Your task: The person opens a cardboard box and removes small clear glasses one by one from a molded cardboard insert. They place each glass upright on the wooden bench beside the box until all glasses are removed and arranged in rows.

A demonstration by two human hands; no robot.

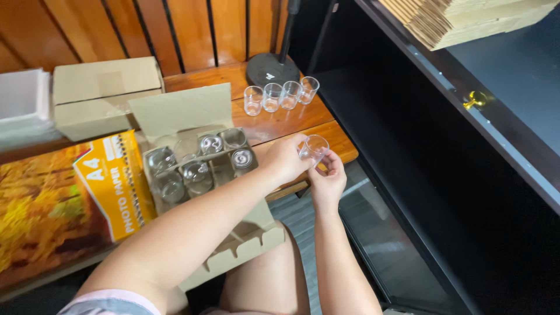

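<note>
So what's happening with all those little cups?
A person sits at a wooden table and holds one small clear glass up in both hands: the left hand grips it from the side and the right hand steadies it from below. An open cardboard box with dividers sits beside them, holding more of the same glasses. Four glasses already stand in a row farther back on the table, near a round black stand base.

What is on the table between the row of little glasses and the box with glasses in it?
Just bare wooden table between the row of glasses and the box.
</note>
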